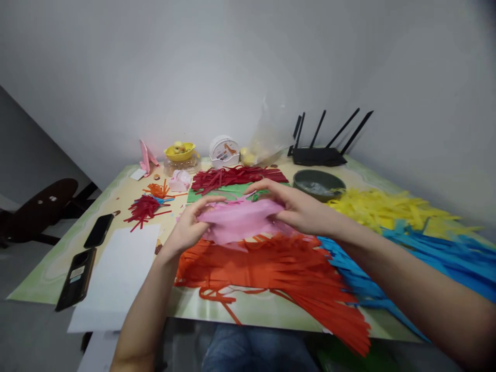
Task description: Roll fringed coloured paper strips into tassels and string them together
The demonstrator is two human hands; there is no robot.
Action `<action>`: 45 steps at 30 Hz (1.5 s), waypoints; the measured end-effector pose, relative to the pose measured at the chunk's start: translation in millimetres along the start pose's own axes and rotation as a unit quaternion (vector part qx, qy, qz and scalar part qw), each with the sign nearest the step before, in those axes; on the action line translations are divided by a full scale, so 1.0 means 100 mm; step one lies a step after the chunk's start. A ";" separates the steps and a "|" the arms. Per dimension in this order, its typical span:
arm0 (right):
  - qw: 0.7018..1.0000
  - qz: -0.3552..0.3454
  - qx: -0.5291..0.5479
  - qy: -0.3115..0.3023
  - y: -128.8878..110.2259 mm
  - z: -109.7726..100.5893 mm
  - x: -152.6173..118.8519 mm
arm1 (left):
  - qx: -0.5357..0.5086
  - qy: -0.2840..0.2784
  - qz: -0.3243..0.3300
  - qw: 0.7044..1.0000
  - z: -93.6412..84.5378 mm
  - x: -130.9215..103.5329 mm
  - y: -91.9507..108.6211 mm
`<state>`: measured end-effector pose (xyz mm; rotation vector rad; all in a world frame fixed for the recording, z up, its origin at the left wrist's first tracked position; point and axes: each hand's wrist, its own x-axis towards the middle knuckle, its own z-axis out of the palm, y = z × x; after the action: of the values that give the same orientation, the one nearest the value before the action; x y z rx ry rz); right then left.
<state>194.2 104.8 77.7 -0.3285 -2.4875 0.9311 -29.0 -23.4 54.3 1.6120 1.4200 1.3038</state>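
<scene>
Pink paper is held up between my two hands, a little blurred, above the table's middle. My left hand grips its left edge between thumb and fingers. At the right edge, my right hand pinches the same paper with its fingers curled over the top. Below it lies a fringed orange paper, its strips spreading toward the lower right. Behind the pink paper are a green sheet, partly hidden, and dark red fringed paper.
Yellow strips and blue strips cover the right side. A dark bowl and a black router stand at the back right. On the left lie two phones, white paper and small tassels.
</scene>
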 end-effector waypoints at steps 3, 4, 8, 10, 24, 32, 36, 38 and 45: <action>0.995 -0.032 0.095 0.008 0.08 0.05 -0.05 | -0.021 0.007 0.016 1.000 -0.03 -0.07 0.00; 0.993 -0.038 0.111 0.009 0.10 0.07 -0.05 | -0.018 0.009 0.018 1.000 -0.04 -0.09 -0.01; 0.986 -0.025 0.165 0.015 0.14 0.13 -0.03 | -0.022 0.006 0.025 0.999 -0.08 -0.14 -0.04; 0.979 -0.016 0.199 0.025 0.14 0.16 -0.02 | -0.034 -0.005 0.028 0.999 -0.10 -0.15 -0.03; 0.986 -0.070 0.128 -0.075 0.11 0.01 -0.01 | 0.090 -0.111 0.062 0.988 -0.25 -0.19 0.22; 0.986 -0.048 0.037 -0.155 -0.02 -0.13 -0.04 | 0.175 -0.124 0.041 0.976 -0.23 -0.18 0.24; 0.993 -0.041 0.011 -0.113 -0.07 -0.05 -0.05 | 0.202 -0.132 0.026 0.970 -0.28 -0.20 0.26; 0.995 -0.044 -0.020 -0.093 -0.11 -0.01 -0.06 | 0.218 -0.193 0.023 0.956 -0.34 -0.21 0.31; 0.983 -0.070 -0.079 -0.150 -0.29 -0.03 -0.03 | 0.184 -0.171 0.002 0.968 -0.19 -0.08 0.44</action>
<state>196.7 83.3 98.0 -0.0634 -2.8255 0.7758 -31.0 -43.9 98.9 1.9667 1.4951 0.7378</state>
